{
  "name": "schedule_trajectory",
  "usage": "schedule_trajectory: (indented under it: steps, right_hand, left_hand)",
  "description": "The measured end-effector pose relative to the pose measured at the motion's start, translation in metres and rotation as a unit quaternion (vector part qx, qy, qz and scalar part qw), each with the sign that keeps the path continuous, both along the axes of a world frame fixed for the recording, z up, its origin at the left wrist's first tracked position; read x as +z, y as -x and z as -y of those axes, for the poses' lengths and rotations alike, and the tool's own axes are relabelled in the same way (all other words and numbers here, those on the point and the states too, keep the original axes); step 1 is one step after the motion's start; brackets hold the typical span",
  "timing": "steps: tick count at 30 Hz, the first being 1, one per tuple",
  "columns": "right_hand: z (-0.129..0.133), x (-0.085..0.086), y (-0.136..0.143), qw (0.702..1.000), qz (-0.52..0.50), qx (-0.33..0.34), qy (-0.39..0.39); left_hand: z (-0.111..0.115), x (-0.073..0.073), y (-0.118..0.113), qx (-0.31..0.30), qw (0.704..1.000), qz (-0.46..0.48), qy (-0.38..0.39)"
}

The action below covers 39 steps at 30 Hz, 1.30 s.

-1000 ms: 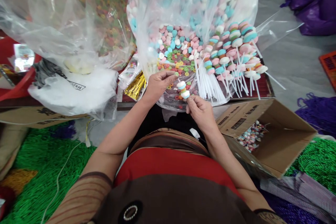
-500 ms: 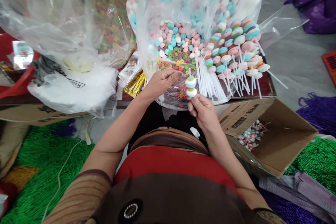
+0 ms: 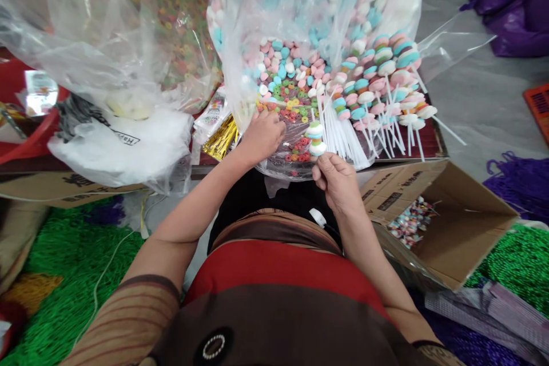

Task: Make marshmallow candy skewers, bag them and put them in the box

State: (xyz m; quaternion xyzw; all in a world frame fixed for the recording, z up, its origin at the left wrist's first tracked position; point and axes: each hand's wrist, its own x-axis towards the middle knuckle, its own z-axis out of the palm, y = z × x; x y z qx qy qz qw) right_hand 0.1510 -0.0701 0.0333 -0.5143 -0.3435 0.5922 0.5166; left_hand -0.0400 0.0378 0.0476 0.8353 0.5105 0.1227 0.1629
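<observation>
In my right hand [image 3: 337,180] is the lower end of a candy skewer [image 3: 316,138], pinched between thumb and fingers. White, blue and green candies are stacked on its stick, whose bare tip points up. My left hand [image 3: 263,136] reaches down over the loose ring candies [image 3: 295,92], fingers bent at the near left edge of the pile; its fingertips are hidden. Behind the rings lie pink, blue and white round candies [image 3: 281,63], spilling from a large clear bag [image 3: 274,0]. White sticks [image 3: 343,134] lie in a bunch just right of the held skewer.
Finished candy skewers [image 3: 386,83] are heaped at the table's right. An open cardboard box [image 3: 463,234] holding small wrapped pieces stands below. Gold twist ties [image 3: 222,138], white plastic bags [image 3: 115,140], a bag of rings [image 3: 184,23] and a red basin [image 3: 32,137] are to the left.
My left hand has moved away from the skewer's tip, leftward to the ring candies, its fingers now bent down. My right hand still holds the skewer, shifted slightly right.
</observation>
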Motion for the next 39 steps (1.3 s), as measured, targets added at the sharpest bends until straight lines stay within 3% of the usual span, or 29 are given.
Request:
schedule_trajectory:
  steps: [2, 3, 6, 8, 11, 14, 19, 24, 29, 31, 34, 39]
  right_hand:
    - [0.001, -0.001, 0.001, 1.000, 0.010, 0.006, 0.002]
    - [0.001, -0.001, 0.001, 1.000, 0.015, 0.013, 0.003]
    - [0.001, -0.004, 0.002, 0.999, 0.040, 0.030, 0.001]
    - [0.001, -0.007, 0.003, 0.997, 0.072, 0.039, -0.008]
    - [0.001, -0.009, 0.002, 0.989, 0.135, 0.045, -0.029]
    - [0.001, -0.008, 0.001, 0.979, 0.193, 0.046, -0.042]
    - [0.002, -0.004, -0.003, 0.961, 0.266, 0.054, -0.053]
    - [0.001, -0.003, -0.005, 0.959, 0.272, 0.057, -0.057]
    - [0.004, -0.004, 0.000, 0.977, 0.204, 0.063, -0.025]
    - [0.005, -0.004, 0.003, 0.986, 0.148, 0.070, -0.005]
    - [0.004, -0.005, 0.005, 0.993, 0.095, 0.064, 0.003]
    - [0.001, -0.009, 0.007, 0.993, 0.102, 0.027, -0.044]
  left_hand:
    - [-0.002, -0.003, 0.003, 0.033, 0.985, 0.164, 0.048]
    - [-0.002, -0.004, 0.004, 0.057, 0.959, 0.265, 0.083]
    - [0.002, -0.008, 0.001, 0.120, 0.839, 0.498, 0.184]
    - [0.006, -0.011, -0.005, 0.137, 0.784, 0.565, 0.219]
    - [0.012, -0.015, -0.013, 0.144, 0.744, 0.612, 0.227]
    - [0.014, -0.018, -0.017, 0.139, 0.736, 0.626, 0.219]
    - [0.013, -0.020, -0.018, 0.111, 0.768, 0.612, 0.152]
    - [0.012, -0.025, -0.016, 0.104, 0.796, 0.579, 0.140]
    - [0.021, -0.019, -0.016, 0.079, 0.876, 0.474, 0.041]
    - [0.025, -0.015, -0.016, 0.062, 0.892, 0.447, 0.008]
    - [0.028, -0.013, -0.019, 0.057, 0.860, 0.504, 0.064]
    - [0.025, -0.013, -0.029, 0.106, 0.736, 0.640, 0.194]
